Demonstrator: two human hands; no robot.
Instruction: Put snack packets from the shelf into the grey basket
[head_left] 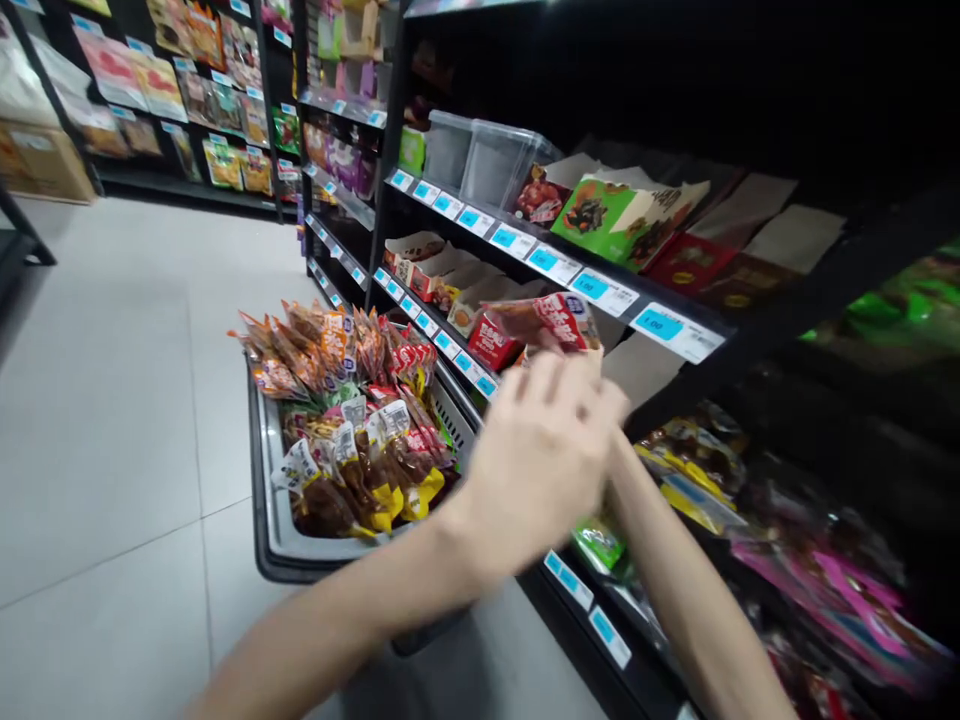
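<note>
My left hand (536, 455) reaches across in front of the shelf, blurred by motion, its fingers curled at the base of red and clear snack packets (559, 320). Brown food shows through the packets' film. Behind it, my right hand (613, 402) is mostly covered by the left one, and its fingers are hidden. The packets are just in front of the lower shelf's open display boxes, near a red box (493, 345). A grey basket (266, 510) on the left holds upright orange packets (300, 345), red packets (412, 355) and brown packets with yellow ends (375, 475).
Price labels (551, 262) line the black shelf edges. Clear plastic bins (499, 165) and a green snack box (600, 215) stand on the upper shelf. Bagged snacks (697, 460) lie at lower right. Tiled floor (112, 400) extends left; a cardboard box (45, 160) sits farther back.
</note>
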